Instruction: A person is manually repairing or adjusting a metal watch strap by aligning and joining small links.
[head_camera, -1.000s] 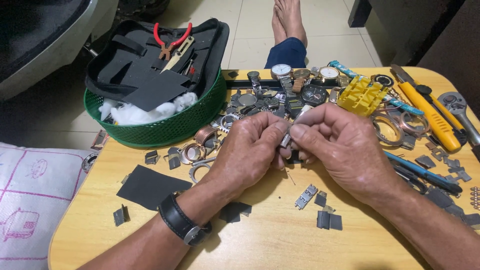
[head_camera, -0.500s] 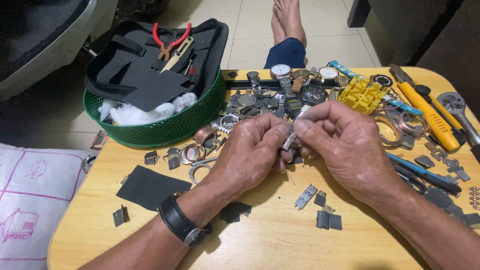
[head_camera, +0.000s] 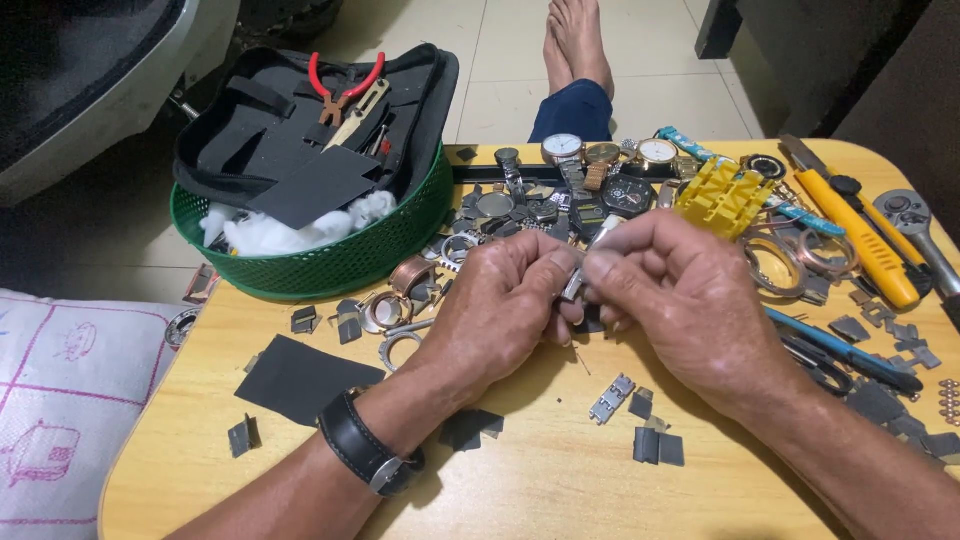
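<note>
A short piece of metal watch band (head_camera: 578, 270) sits pinched between the two hands, above the middle of the wooden table (head_camera: 540, 490) and just near of the heap of watch parts. The left hand (head_camera: 497, 312) closes its thumb and forefinger tightly on the near end of the band; its other fingers curl under. The right hand (head_camera: 690, 300) clenches its fingertips on the same piece from the right, thumb pressed against the forefinger, with a sliver of metal (head_camera: 606, 231) poking out above the knuckles. Most of the band is covered by the fingers, so its length and how its links join cannot be made out — only a small grey edge shows.

A black wristwatch (head_camera: 368, 452) wraps the left wrist. On the table just near the hands lie a loose strip of links (head_camera: 611, 398) and a few small dark grey plates (head_camera: 657, 447). To the left lies a flat black sheet (head_camera: 298, 378). Beyond the hands is a spread of watches (head_camera: 563, 148) and metal rings (head_camera: 775, 262), a yellow plastic holder (head_camera: 722, 194), and on the right a yellow-handled tool (head_camera: 862, 236) — the far right edge is cut off. At the far left stands a green basket (head_camera: 330, 262) holding a black tool case (head_camera: 290, 130) with red-handled pliers (head_camera: 345, 88).
</note>
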